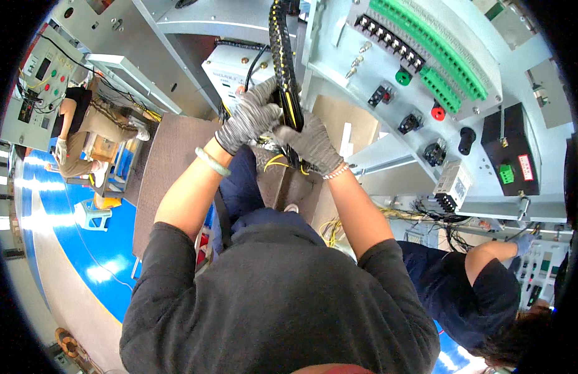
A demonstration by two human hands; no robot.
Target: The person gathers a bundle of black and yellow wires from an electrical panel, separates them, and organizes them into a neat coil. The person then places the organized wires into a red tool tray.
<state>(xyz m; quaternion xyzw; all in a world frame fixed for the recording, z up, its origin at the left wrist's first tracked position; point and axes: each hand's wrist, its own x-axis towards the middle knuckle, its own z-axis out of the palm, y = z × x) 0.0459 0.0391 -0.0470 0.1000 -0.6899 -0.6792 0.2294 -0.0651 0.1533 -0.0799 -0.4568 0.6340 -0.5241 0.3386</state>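
A dark grey knitted sweater [276,305] fills the lower view. Above it, the left hand [251,115] in a grey speckled glove wraps its fingers [264,93] around the black segmented plastic cable chain [282,56]. The right hand [312,144], gloved alike, grips the chain just below, beside yellow wires [273,162], near a pale grey metal panel [388,93].

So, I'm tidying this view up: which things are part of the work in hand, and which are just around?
In hand: left hand, right hand, black cable chain, yellow wires.

Around: green terminal strips, red button, white stool, brown mat.
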